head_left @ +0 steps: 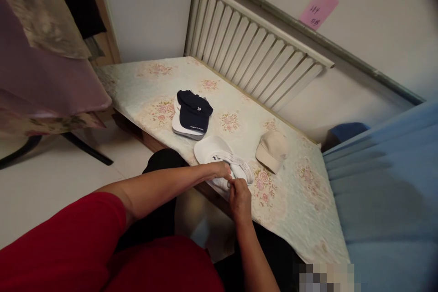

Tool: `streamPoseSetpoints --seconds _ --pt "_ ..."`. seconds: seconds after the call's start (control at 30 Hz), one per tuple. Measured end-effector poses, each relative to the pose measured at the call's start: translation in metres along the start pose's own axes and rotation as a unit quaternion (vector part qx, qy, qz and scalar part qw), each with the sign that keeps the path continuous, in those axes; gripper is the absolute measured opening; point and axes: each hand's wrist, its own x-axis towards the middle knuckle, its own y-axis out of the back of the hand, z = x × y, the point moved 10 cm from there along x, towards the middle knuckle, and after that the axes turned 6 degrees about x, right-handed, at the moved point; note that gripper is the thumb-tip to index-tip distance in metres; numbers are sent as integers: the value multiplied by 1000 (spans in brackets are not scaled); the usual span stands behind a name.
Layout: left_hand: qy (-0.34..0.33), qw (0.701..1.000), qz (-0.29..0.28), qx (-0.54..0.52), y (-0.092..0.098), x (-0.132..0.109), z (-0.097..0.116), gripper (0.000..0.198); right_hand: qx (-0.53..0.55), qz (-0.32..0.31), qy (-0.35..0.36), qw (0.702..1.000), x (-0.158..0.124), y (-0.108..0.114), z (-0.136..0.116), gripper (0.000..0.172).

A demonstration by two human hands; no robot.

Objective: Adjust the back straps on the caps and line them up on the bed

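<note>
Far-left cloth: a mauve cloth (44, 64) drapes over something beside black curved legs (89, 149); the left frame edge cuts it off.
Cap stack: a navy baseball cap (195, 109) sits on top, with a white brim (178, 123) and a grey brim (191, 136) showing beneath; the crowns under it are mostly covered, so the count is uncertain.
White cap: the white baseball cap (207, 148) lies at the near edge of the floral-covered surface (290, 200), just beside the stack, brim pointing away to the left, strap end to the right.
Left hand: the person's left hand (219, 170) is closed on the white baseball cap, its forearm crossing in front.
Fingertip work: judging by the pose, close two-handed handling of the cap's near part is in hand; it calls for a steady left hold and fine control, since the soft fabric could fold or slip.
Right hand: the right hand (240, 196) grips the same cap in a pinch, almost meeting the left; the exact part between the fingertips cannot be made out.
Beige cap: the beige baseball cap (272, 148) rests apart, untouched, its front turned away.
Pink note: handwriting on the pink note (318, 11) is illegible.
Blue curtain: the blue curtain (383, 182) partly hides a dark blue item (349, 132); pixelation masks the lower right.
</note>
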Motion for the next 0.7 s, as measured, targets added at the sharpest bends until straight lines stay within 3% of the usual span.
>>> streamPoseSetpoints --seconds 0.13,0.33,0.43,0.6,0.7 --pt "29 999 24 21 6 -3 0 16 -2 24 -15 1000 1 3 4 21" --pt "53 996 56 37 11 -7 -2 12 13 13 -3 1000 3 -11 -1 22" --pt "52 996 61 37 12 -6 -8 16 35 26 -3 999 1 -4 0 20" --pt "36 998 37 26 8 -2 -14 15 62 95 -57 992 -5 37 34 29" --pt "31 999 31 25 7 -3 -12 17 67 41 -87 993 -7 40 57 32"
